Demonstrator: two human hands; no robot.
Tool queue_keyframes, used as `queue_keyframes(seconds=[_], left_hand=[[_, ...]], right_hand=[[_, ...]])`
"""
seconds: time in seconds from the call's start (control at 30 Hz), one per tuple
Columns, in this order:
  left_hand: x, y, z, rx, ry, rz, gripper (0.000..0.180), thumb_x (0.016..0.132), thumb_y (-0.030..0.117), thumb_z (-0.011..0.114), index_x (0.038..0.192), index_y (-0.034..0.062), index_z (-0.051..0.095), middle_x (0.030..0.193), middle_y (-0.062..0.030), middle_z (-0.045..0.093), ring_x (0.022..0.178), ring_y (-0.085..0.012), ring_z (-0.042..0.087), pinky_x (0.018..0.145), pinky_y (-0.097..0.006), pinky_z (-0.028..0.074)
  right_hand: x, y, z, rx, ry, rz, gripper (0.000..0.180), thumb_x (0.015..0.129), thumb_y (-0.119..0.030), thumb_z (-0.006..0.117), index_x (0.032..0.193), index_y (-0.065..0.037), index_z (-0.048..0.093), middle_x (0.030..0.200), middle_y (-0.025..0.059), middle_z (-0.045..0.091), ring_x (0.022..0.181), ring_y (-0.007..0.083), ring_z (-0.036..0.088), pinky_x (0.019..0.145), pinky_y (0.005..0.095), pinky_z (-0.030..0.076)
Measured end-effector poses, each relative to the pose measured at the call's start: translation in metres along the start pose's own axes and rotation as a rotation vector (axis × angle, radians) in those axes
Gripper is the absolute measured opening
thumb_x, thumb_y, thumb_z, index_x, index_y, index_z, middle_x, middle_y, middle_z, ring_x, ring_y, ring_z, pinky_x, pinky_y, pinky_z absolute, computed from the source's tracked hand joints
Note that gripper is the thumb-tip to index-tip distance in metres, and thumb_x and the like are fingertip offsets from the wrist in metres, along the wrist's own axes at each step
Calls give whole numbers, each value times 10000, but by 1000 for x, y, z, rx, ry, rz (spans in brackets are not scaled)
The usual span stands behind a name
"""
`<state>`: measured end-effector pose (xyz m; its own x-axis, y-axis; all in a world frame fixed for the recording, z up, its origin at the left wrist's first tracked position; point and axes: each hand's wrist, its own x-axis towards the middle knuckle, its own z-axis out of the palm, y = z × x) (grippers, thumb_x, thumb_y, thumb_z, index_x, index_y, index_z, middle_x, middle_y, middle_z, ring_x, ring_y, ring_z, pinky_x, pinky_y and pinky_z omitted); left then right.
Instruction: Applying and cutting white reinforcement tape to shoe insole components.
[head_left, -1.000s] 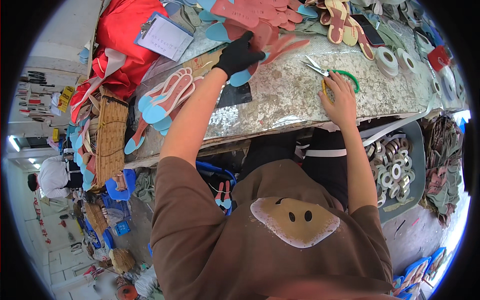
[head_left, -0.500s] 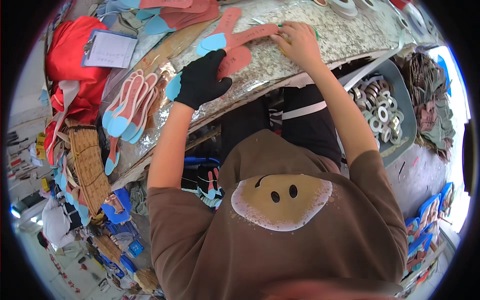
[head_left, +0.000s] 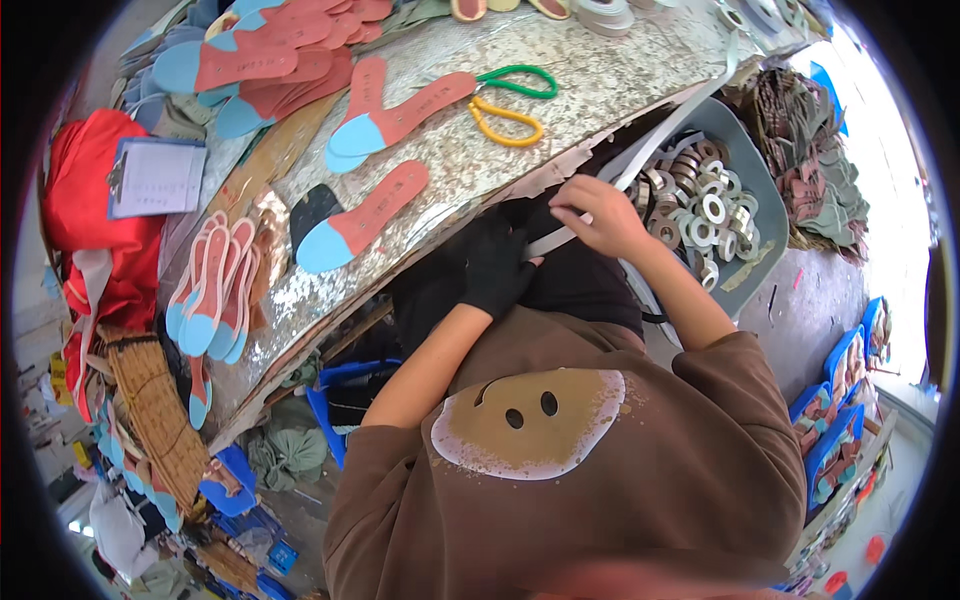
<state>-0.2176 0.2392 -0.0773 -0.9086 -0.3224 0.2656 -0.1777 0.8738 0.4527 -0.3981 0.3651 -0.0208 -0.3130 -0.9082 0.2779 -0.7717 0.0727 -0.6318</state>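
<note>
A narrow white strip [head_left: 655,140] runs from the table's far right down to my lap, in front of the table edge. My bare right hand [head_left: 605,218] pinches it between thumb and fingers. The black-gloved left hand [head_left: 497,268] is closed on the strip's lower stretch, close by; dark clothing behind blurs the glove's outline. On the table lie scissors with one green and one yellow handle loop [head_left: 508,130], their blades mostly hidden at a red insole with a light-blue end [head_left: 425,103]. Nearer me rests another such insole [head_left: 375,215], beside a small black piece [head_left: 315,212].
A pile of insoles [head_left: 270,60] covers the table's far left, and a fanned bunch [head_left: 212,285] sits at its left edge. A grey bin [head_left: 765,240] of small tape rolls stands right of my right arm. A clipboard [head_left: 157,180] lies on red cloth.
My right hand has let go of the scissors, which now lie on the table. The left has left the insoles. Both hands came down toward my lap and took the white strip. The view has shifted.
</note>
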Motion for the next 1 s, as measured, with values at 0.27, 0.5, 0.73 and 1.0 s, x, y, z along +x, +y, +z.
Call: queue_keyframes(seconds=[0.27,0.5,0.73,1.0], left_hand=[[13,2,-110,-882,-454,-214,212,894,196,648,819,34,534,708,-24,469,695,-93,427,638,-276,408],[-28,9,-252,-583,-632,-342,167,888,162,649,830,29,566,682,-45,511,636,-138,485,606,-282,411],[-48,8,-281,-558,-679,-411,131,888,148,649,927,23,654,762,-78,646,679,-159,614,626,-305,460],[-116,-63,-289,-583,-503,-453,202,834,205,724,934,35,681,754,-47,634,729,-104,567,671,-284,460]], right_hand=[[-50,76,-51,-322,-221,-108,232,799,-264,700,941,-93,633,900,89,635,990,318,601,1037,452,404],[-25,164,-212,-626,41,16,289,678,-67,689,962,-89,635,963,100,649,975,327,591,946,449,434],[-151,261,-262,-857,253,366,275,842,-102,611,1113,-86,653,1225,158,625,1222,310,534,1064,439,372],[-519,181,-165,-687,-133,1254,481,877,-180,493,1353,-189,560,1368,151,545,1251,344,502,1070,435,367]])
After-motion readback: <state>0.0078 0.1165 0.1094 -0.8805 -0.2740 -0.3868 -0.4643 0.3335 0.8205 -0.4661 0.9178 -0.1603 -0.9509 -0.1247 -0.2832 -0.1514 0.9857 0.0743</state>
